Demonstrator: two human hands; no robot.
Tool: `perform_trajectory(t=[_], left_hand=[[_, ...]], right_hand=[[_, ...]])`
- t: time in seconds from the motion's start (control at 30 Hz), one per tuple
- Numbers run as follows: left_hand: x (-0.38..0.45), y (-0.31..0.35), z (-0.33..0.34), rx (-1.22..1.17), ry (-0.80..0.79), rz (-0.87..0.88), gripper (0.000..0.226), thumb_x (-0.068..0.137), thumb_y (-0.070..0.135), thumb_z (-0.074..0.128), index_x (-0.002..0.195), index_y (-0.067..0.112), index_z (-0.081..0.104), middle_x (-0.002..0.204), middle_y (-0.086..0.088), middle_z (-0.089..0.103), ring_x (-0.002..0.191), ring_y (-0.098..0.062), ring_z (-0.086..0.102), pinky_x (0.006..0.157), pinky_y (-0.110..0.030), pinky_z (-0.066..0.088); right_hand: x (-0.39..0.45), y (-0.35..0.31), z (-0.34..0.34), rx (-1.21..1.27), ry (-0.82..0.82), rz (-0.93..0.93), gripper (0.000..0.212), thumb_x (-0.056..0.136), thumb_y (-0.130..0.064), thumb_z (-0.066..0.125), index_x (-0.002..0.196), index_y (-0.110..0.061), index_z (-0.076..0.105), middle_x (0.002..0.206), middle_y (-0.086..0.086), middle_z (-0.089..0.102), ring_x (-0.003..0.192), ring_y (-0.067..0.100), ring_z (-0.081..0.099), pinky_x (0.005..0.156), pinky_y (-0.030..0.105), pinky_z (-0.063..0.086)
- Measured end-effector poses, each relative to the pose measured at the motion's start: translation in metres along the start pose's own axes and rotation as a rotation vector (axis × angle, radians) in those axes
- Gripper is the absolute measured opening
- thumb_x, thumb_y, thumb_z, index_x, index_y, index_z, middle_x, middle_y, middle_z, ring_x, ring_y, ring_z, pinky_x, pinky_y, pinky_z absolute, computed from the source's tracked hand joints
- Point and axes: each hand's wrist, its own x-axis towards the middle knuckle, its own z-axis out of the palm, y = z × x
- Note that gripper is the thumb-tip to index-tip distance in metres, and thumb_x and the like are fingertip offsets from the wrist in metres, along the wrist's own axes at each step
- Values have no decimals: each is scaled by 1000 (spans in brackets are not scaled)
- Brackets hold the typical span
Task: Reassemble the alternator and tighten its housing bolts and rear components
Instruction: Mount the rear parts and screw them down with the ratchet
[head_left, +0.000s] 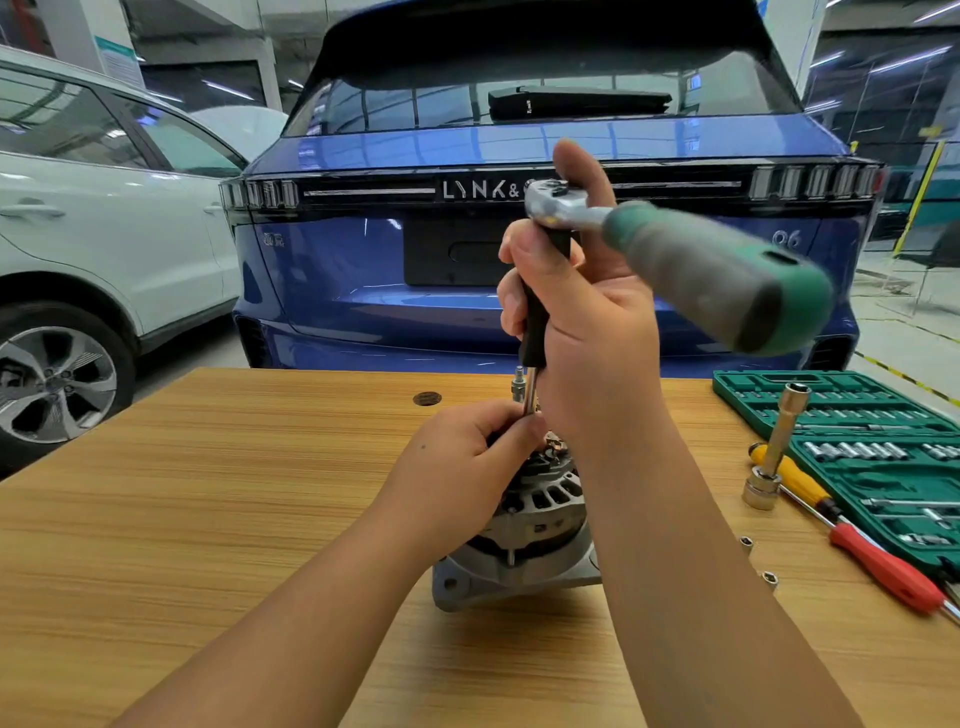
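Ribbed metal alternator (524, 525), steel ratchet (675, 254), wooden table (208, 519)

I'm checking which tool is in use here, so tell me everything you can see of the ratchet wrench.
The ratchet wrench has a shiny metal head and a thick green and grey handle that points toward the camera, to the right, blurred. From its head a black extension with a thin metal shaft runs straight down to the alternator. The right hand grips the extension just under the head; the left hand pinches the shaft's lower end.
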Motion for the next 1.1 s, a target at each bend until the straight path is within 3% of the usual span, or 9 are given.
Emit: perform_trajectory(t=[0.1, 0.2, 0.33, 0.43, 0.53, 0.6, 0.73, 0.9, 1.1], left_hand=[[-1, 2, -1, -7, -2, 1, 24, 103, 46, 50, 101, 36, 72, 86, 21, 69, 83, 1, 62, 74, -32, 54], [-2, 2, -2, -27, -5, 5, 24, 103, 45, 51, 100, 36, 73, 85, 20, 69, 83, 0, 62, 71, -28, 48], [-2, 2, -2, -13, 6, 14, 23, 103, 45, 51, 90, 40, 70, 81, 23, 68, 80, 3, 60, 65, -27, 42], [-1, 1, -1, 18, -2, 28, 24, 102, 48, 49, 97, 41, 72, 85, 21, 70, 83, 1, 61, 71, -37, 52], [0, 0, 0, 50, -1, 33, 25, 103, 51, 48, 101, 43, 72, 88, 21, 70, 86, 0, 62, 77, -44, 56], [2, -1, 1, 52, -6, 23, 24, 102, 53, 48, 102, 46, 70, 90, 24, 70, 88, 3, 61, 77, -40, 55], [2, -3, 1, 21, 0, 13, 22, 101, 52, 49, 104, 46, 70, 90, 27, 69, 88, 7, 60, 75, -31, 52], [0, -1, 2, -4, 3, 2, 23, 102, 50, 48, 105, 44, 71, 89, 26, 70, 87, 6, 61, 75, -31, 53], [-1, 2, 1, -6, 5, 10, 25, 102, 47, 49, 104, 39, 73, 86, 16, 71, 84, -2, 63, 79, -39, 55]], right_hand=[[2, -5, 1, 83, -16, 63, 43, 91, 0, 58, 125, -26, 53, 76, 0, 61, 57, 16, 45, 54, 29, 36], [8, -13, 2, 205, -58, 178, 50, 71, -25, 71, 118, -23, 55, 72, 7, 61, 53, 22, 40, 53, 33, 28], [5, -12, 4, 198, -6, 227, 45, 89, -42, 40, 126, -18, 49, 79, 8, 56, 55, 20, 42, 50, 27, 32], [-2, -9, 5, 65, 127, 149, 17, 92, -33, 60, 100, -18, 61, 77, 4, 52, 56, 16, 39, 48, 23, 32], [-1, -6, -1, -53, 236, 99, 16, 94, -25, 69, 81, -19, 63, 67, -2, 46, 52, 12, 33, 47, 24, 28], [1, -6, -5, 11, 189, 131, 5, 95, -25, 66, 92, -21, 65, 70, -3, 52, 54, 11, 40, 49, 21, 33], [1, -1, -8, 78, 116, 44, 33, 97, -11, 59, 126, -28, 58, 84, -1, 62, 61, 12, 48, 56, 23, 42], [1, 3, -3, -3, 37, -38, 42, 97, -4, 58, 131, -27, 54, 87, -1, 58, 64, 13, 47, 58, 24, 43], [10, -9, -7, 195, -36, 185, 36, 86, -33, 38, 118, -27, 53, 71, 1, 65, 50, 17, 49, 51, 30, 36]])
